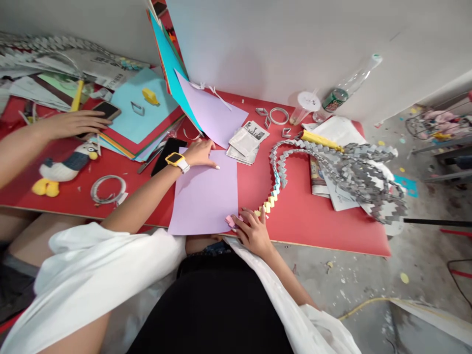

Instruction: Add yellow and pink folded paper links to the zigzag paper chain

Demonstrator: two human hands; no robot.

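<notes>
Along the front edge of the bench: purple sheet flat, near edge reaching the rim. Left hand spread over the sheet's far edge, thumb apart from fingers. Right hand by the front edge, at the sheet's near right corner, bent fingers over pink folded paper; whether pinching it, cannot tell. Folded-paper chain, yellow, blue, then grey, curves from that hand toward the bench's right end. Newspaper pieces lie near the sheet's far right corner.
</notes>
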